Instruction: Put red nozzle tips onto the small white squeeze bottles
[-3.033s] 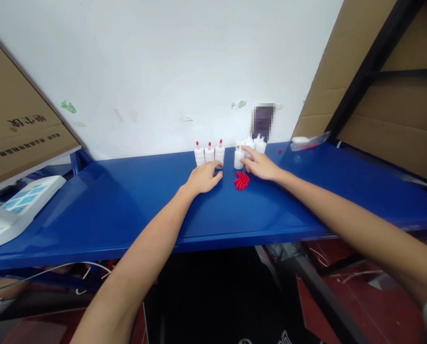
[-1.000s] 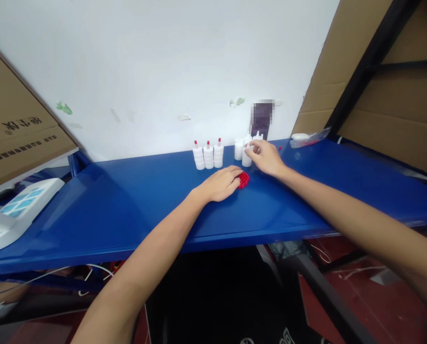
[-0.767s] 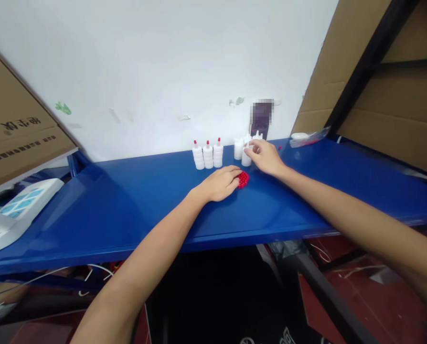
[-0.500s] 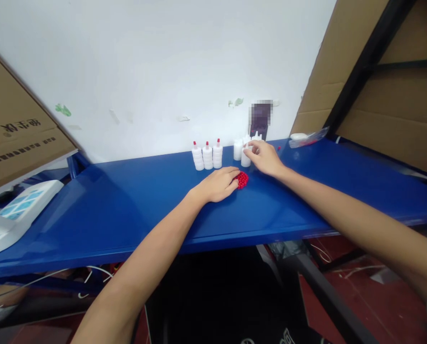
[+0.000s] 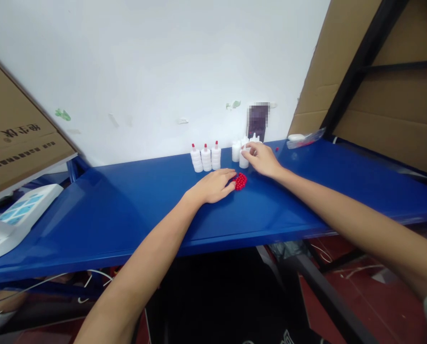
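Observation:
My left hand (image 5: 215, 185) lies low over the table, fingers stretched out and thumb apart, at the left edge of a small pile of red caps (image 5: 240, 182). Its fingertips touch or nearly touch the caps. The fingers of my right hand (image 5: 261, 157) close around the top of a white squeeze bottle (image 5: 244, 161), which appears to stand upright on the table; its tip is partly hidden by them. Behind this hand is a cluster of uncapped white bottles (image 5: 236, 152) with pointed nozzles. Several white bottles with red tips (image 5: 206, 158) stand in rows to the left.
The blue table (image 5: 134, 200) meets a white wall. A dark device (image 5: 257, 119), partly blurred out, leans there. At the right lie a clear plastic bag (image 5: 306, 138) and one loose red cap (image 5: 277, 149). A white machine (image 5: 23, 210) sits at the left, near a cardboard box (image 5: 23, 134).
The view has shifted slightly. Both hands keep nearly the same places, the left by the red caps and the right at the squeeze bottle.

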### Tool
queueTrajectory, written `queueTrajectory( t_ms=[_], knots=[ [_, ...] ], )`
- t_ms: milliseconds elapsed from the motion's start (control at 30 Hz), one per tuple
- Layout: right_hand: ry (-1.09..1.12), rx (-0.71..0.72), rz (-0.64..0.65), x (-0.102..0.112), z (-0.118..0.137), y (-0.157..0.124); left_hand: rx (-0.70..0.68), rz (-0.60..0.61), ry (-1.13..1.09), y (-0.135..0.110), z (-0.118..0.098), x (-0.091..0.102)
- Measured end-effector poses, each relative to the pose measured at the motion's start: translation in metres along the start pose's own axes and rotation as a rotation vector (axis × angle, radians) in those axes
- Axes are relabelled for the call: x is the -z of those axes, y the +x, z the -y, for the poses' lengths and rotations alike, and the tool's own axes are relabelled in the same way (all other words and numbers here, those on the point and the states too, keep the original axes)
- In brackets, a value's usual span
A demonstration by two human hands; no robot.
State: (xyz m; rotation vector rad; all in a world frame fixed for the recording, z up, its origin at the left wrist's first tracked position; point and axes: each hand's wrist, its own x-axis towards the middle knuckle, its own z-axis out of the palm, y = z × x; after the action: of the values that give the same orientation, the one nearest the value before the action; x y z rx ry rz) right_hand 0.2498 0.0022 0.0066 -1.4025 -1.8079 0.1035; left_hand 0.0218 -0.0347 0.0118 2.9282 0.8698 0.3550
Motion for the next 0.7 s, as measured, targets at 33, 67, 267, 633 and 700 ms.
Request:
queueTrajectory(
  t_ms=[33,67,267,633,700],
  knots=[
    [0.001,0.0,0.0,0.0,0.0,0.0,0.0,-0.001,-0.004,0.0,0.001,0.0],
    [0.004,-0.001,0.003,0.0,0.0,0.0,0.002,-0.002,-0.007,0.0,0.002,0.0],
    [0.002,-0.01,0.007,-0.001,-0.001,0.0,0.004,-0.016,-0.034,-0.003,0.008,0.005],
    [0.021,-0.011,0.025,0.0,-0.001,0.0,0.063,-0.1,-0.111,-0.012,0.018,0.018],
    [0.014,-0.008,0.018,0.0,-0.001,0.0,0.077,-0.134,-0.11,-0.012,0.019,0.017]
  ],
)
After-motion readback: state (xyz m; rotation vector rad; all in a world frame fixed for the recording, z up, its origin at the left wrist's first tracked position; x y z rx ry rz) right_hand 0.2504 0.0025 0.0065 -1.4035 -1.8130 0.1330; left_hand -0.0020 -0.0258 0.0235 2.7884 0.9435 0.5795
